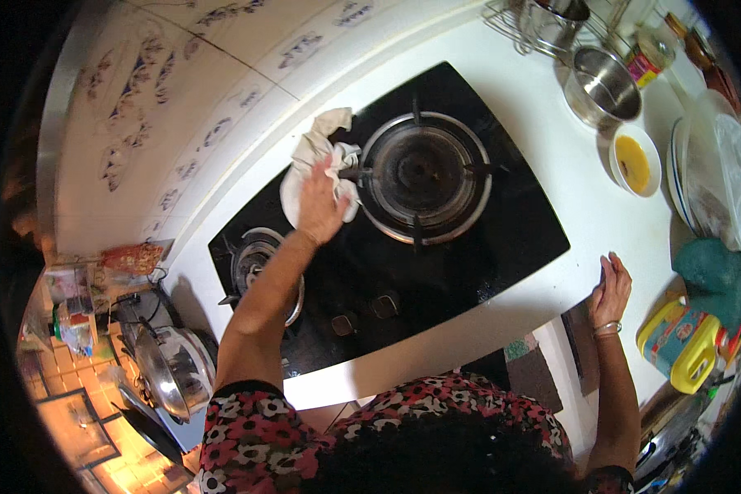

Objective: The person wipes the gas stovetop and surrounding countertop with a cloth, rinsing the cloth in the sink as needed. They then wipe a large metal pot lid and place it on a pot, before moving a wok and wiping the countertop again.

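My left hand [322, 207] presses down on a crumpled white cloth [298, 179]. The cloth lies along the back edge of a black glass gas cooktop [500, 247], left of the large burner [421, 176] and touching its ring. Under my left forearm sits the small burner [253, 262], partly covered by the arm. Two control knobs [384, 305] are at the cooktop's front. Resting at the edge of the white countertop [549, 296], right of the cooktop, my right hand [611, 290] holds nothing, its fingers loosely extended.
Right of the cooktop stand a steel saucepan [602, 86], a white bowl with yellow liquid [635, 163], stacked plates [685, 179], a green cloth [716, 278] and a yellow jug [679, 346]. A wire rack [512, 31] is behind. Steel cookware [173, 370] lies left. A tiled wall [210, 123] borders the back.
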{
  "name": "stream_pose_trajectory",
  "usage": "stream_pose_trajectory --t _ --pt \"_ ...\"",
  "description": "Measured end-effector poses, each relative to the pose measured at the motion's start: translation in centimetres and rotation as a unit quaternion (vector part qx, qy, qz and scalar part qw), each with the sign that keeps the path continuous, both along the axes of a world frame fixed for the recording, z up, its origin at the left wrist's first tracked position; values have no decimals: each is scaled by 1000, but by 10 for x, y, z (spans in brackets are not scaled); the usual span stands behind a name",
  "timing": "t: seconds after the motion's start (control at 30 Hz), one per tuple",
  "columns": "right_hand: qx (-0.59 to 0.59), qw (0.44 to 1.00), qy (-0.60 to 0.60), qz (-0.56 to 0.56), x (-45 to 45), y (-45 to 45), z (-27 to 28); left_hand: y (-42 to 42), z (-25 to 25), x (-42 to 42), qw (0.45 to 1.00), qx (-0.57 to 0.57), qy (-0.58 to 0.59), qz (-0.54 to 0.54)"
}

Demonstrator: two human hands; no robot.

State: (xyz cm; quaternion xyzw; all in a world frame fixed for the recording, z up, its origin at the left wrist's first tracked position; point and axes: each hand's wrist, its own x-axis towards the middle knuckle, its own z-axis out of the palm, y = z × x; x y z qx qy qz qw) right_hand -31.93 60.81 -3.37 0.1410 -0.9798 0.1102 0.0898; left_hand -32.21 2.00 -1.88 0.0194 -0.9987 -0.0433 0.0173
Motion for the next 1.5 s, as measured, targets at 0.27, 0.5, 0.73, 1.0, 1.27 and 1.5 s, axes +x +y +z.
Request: stream_pose_trajectory --t 0.27,0.5,0.73,1.0,1.27,1.5 --pt "1 1000 -15 -2 -1 -4 3 29 25 75 989 49 -112 -78" --pt "11 1000 -10 4 -1 -6 10 -49 36 23 966 158 128 157" --pt "39 999 -8 -8 1 -4 6 -73 -28 -75 943 -12 47 330" --pt "24 1000 15 -4 -5 -10 10 -64 -11 -126 959 -114 -215 147" --pt "19 1000 7 -3 -6 -6 9 -20 3 -228 958 -51 -282 26" --pt "-38 999 -7 3 -8 -6 22 67 -13 -314 943 122 -249 186"
